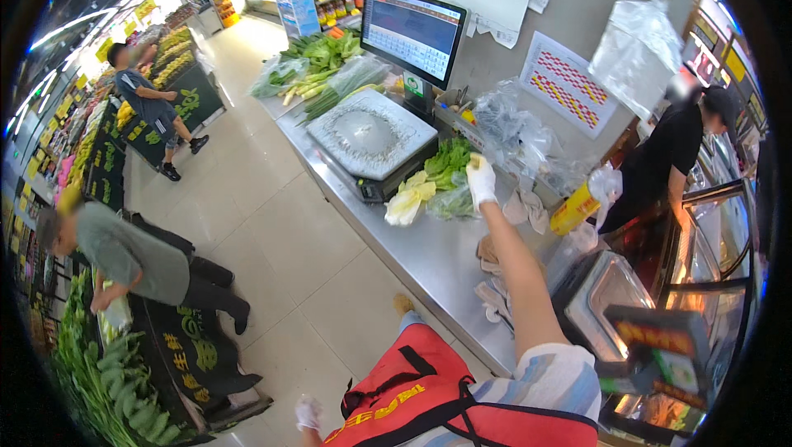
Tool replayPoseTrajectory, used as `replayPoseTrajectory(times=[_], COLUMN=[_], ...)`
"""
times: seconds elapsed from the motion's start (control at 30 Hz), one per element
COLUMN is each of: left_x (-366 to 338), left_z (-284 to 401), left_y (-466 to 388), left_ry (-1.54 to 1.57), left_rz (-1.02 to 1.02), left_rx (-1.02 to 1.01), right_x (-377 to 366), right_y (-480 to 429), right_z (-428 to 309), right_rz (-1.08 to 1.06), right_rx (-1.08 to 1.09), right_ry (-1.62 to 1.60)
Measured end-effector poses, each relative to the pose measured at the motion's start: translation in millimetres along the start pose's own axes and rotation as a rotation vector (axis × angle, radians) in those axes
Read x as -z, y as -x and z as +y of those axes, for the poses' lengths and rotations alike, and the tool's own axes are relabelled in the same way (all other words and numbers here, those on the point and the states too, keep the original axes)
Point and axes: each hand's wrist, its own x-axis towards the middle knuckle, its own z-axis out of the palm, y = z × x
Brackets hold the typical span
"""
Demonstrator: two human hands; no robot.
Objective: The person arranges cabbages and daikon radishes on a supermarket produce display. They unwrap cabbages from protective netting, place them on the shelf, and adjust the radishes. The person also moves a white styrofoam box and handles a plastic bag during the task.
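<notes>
My right hand (481, 182), in a white glove, is stretched over the steel counter (396, 243). It is at the right edge of some green leafy lettuce (447, 163) and a clear bag of greens (455, 202); whether its curled fingers grip anything is unclear. A pale cabbage-like leaf vegetable (409, 198) lies to the left of these. Beyond them stands a weighing scale with a wet, pale platform (371, 131) and a touchscreen (413, 35). Low at my side hangs my left hand (308, 413), also gloved, blurred and away from the counter.
Bagged scallions and greens (334, 75) crowd the counter's far end. Along the wall lie crumpled plastic bags (516, 125), a yellow bottle (575, 208) and cloths (489, 255). Two people (133, 255) (145, 97) stand by produce displays at left; another person (659, 143) is at right.
</notes>
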Motion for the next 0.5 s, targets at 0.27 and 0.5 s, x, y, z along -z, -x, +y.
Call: replayPoseTrajectory(times=[0.27, 0.5], left_x=[-98, -294], left_z=[84, 367], left_y=[25, -79], left_ry=[-0.674, -0.955], left_rz=[0.114, 0.096], left_rx=[0.087, -0.628], right_x=[-129, -157], right_y=[-188, -194], right_z=[-8, 21], right_rz=[0.023, 0.147], right_rx=[-0.158, -0.117], right_ry=[0.191, 0.012])
